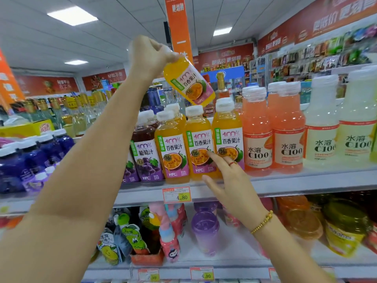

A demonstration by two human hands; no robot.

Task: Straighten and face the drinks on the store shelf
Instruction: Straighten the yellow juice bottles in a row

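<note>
The left hand (151, 56) is raised above the shelf, its fingers curled tight round the cap end of a passion fruit juice bottle (189, 82). The bottle hangs tilted in the air, base down to the right, just above the row it belongs to. The right hand (226, 174) is lower, with fingers straight and slightly spread. Its fingertips rest on the label of the middle passion fruit bottle (199, 144), and its thumb lies near that bottle's base. A ring sits on one finger and a gold bracelet (263, 221) circles the wrist.

The middle bottle stands upright on the top shelf (306, 180), between two matching orange bottles (172, 148), all with labels facing out. To their left stands a grape juice bottle (145, 152), and beyond it dark blue bottles (30, 158). To the right stand pink C100 bottles (258, 137), then pale C100 bottles (321, 129). A price tag (177, 194) is clipped to the shelf edge below the passion fruit row. The lower shelf carries drink pouches (130, 235) and a purple cup (205, 231).
</note>
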